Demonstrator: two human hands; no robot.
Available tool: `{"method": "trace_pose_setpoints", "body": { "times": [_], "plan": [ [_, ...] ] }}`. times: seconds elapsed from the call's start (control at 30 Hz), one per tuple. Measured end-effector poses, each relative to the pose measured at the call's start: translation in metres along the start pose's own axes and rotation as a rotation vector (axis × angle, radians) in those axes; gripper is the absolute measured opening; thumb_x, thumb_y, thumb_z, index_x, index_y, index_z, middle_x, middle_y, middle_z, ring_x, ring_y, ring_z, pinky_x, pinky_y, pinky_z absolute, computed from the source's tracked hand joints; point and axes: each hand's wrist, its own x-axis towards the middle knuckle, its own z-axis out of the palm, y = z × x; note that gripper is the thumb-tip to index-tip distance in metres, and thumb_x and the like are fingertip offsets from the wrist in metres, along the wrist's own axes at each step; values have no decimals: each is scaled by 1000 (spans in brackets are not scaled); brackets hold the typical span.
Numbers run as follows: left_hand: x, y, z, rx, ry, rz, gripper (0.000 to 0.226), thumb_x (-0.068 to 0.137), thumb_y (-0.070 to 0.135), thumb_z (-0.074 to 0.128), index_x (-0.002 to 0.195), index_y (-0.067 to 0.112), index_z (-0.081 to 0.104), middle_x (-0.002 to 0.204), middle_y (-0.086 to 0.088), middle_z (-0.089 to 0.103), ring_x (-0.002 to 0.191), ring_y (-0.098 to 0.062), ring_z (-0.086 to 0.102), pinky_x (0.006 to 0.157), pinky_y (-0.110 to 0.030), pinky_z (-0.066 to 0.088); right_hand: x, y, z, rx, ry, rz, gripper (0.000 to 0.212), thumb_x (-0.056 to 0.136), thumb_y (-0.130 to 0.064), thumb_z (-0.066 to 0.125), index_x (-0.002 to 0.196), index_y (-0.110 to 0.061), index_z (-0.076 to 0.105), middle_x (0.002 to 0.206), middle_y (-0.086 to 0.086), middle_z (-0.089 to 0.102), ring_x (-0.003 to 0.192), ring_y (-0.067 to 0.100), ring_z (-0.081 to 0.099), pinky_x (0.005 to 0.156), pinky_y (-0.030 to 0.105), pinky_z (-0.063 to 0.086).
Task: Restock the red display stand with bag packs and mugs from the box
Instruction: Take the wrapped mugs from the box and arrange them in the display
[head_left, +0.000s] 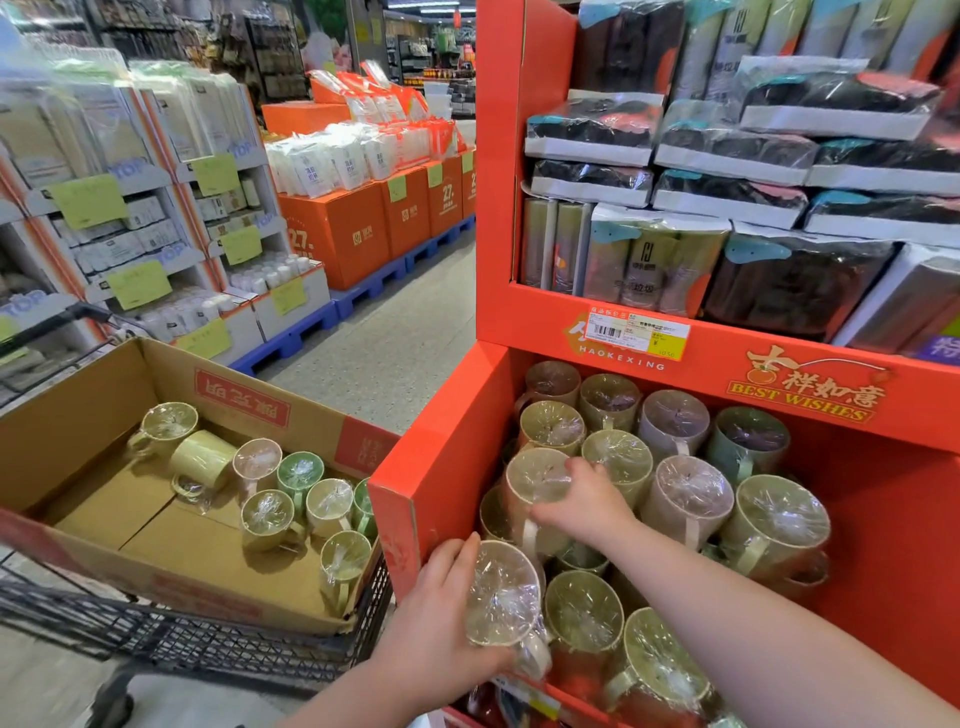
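The red cardboard display stand (519, 322), lettered HAOKEXING and BEST WISHES, fills 12 to 5 o'clock, with plastic-wrapped bag packs (727, 156) on its upper shelf. In its lower bin, the left hand (441, 618) grasps a film-wrapped pale mug (501, 592) at 6 o'clock. The right hand (582, 501) curls its fingers over a film-wrapped beige mug (535, 475) just beyond, and other wrapped mugs (298, 470) lie in the brown cardboard box (78, 415) at 9 o'clock.

one head-worn wide view looks forward and down, close over the red display stand (675, 343).
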Motion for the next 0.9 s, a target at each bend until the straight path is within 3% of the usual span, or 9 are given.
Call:
{"method": "trace_pose_setpoints", "body": {
  "times": [0.1,0.17,0.23,0.4,0.6,0.77,0.9],
  "plan": [
    [-2,0,0,16,2,-3,111,72,58,64,150,25,-8,152,14,2,139,-7,17,108,-27,34,-3,-6,9,9,56,63,94,69,-67,68,138,-12,34,140,10,34,123,29,49,95,39,48],
    [-3,0,0,17,-2,-7,111,72,58,64,150,25,-8,152,13,1,139,-7,15,108,-27,33,-4,-9,13,-57,7,24,98,69,-72,62,141,-13,32,140,10,33,123,29,49,95,37,46],
    [-3,-1,-1,11,-6,-10,112,71,57,64,150,25,-8,152,13,1,140,-7,14,109,-27,32,-4,-9,12,-115,-46,-45,95,70,-68,65,143,-16,32,139,8,34,121,27,50,96,35,46],
    [-2,1,0,6,-4,-11,112,71,59,64,150,25,-7,152,14,1,140,-7,14,110,-27,31,-2,-3,4,-130,-47,-72,72,75,-38,76,135,-16,42,136,5,36,115,24,54,98,36,47],
    [-1,-1,-1,5,8,-7,114,70,61,64,150,26,-8,151,14,3,139,-6,16,110,-26,31,-8,-5,6,-97,36,-157,49,76,-38,74,116,-18,54,125,0,44,105,18,55,83,28,45],
    [-1,-1,0,9,7,-6,115,68,64,64,150,25,-7,151,13,4,139,-7,16,110,-27,31,-6,-8,13,-94,4,-105,48,79,-39,72,117,-17,51,127,2,44,106,19,56,80,26,42],
    [2,0,-2,-27,17,9,117,64,64,62,149,30,-11,145,17,9,134,-6,23,105,-26,35,-6,-4,16,-67,-30,-113,64,78,-38,74,129,-18,42,132,3,40,112,21,54,87,29,44]
  ]
}}
